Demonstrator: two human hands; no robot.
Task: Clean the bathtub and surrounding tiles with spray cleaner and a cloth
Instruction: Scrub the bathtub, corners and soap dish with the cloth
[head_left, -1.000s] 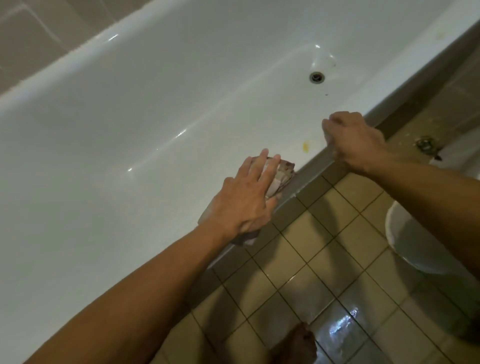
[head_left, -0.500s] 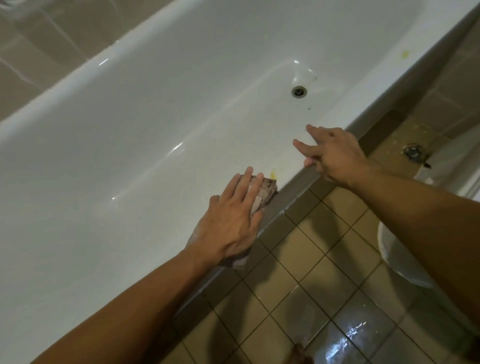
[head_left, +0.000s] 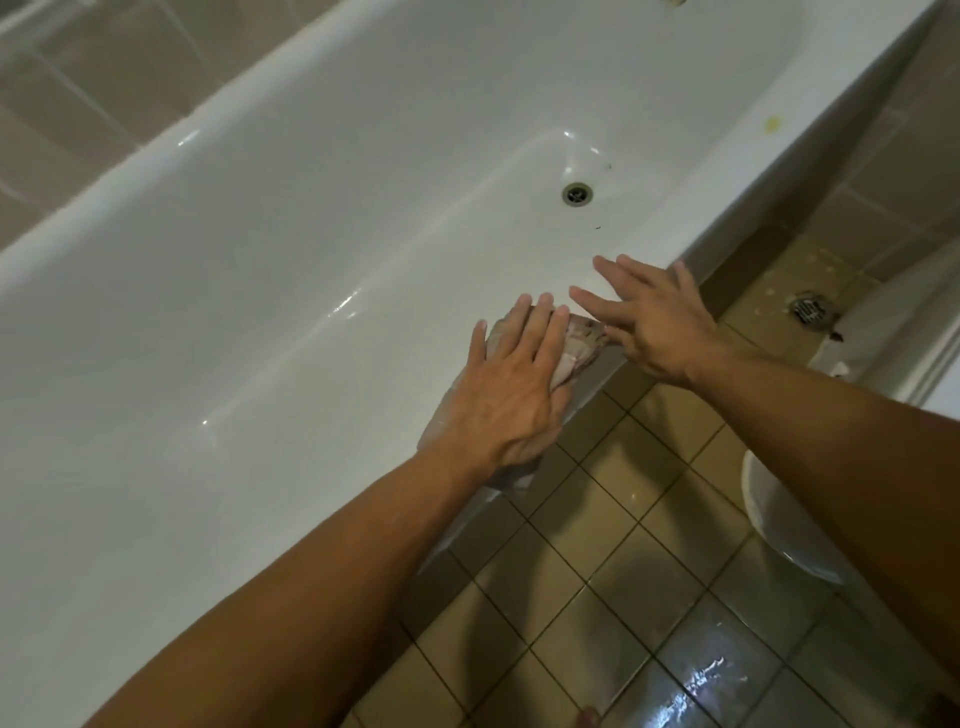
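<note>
1. Head view: the cloth (head_left: 582, 345), crumpled and pinkish, lies on the near rim of the bathtub (head_left: 291, 270), pressed flat under the left hand (head_left: 511, 395).
2. Left fingers (head_left: 540, 332) are straight and close together, tips past the cloth's far edge toward the tub's inside.
3. The right hand (head_left: 660, 322) hovers just beside those fingertips, its fingers spread and straight, holding nothing; whether it touches the rim cannot be told.
4. Beyond both sets of fingertips sits the tub drain (head_left: 577, 194).
5. A yellow spot (head_left: 774, 123) marks the rim farther along.
6. Below the wrists lies the tiled floor (head_left: 613, 597), with a floor drain (head_left: 809, 309) right of the right hand.
</note>
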